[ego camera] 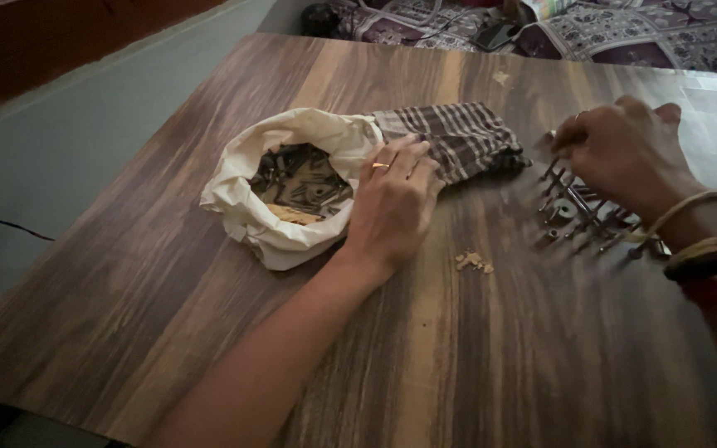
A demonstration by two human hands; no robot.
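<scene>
My left hand (393, 202), a ring on one finger, rests flat on the rim of an open cream cloth bag (246, 211) filled with dark metal screws and bolts (300, 178). My right hand (628, 149), with bangles and a thread at the wrist, hovers over a loose group of bolts and washers (578, 214) lying on the wooden table (458, 348). Its fingers are curled and pinched near a small metal part at the far edge of that group; whether it holds one is unclear.
A striped brown cloth (458, 137) lies behind the bag. A small heap of pale crumbs (475, 262) sits mid-table. A patterned bedspread (624, 29) with cables lies beyond the table's far edge. A thin black wire (2, 226) runs on the floor left.
</scene>
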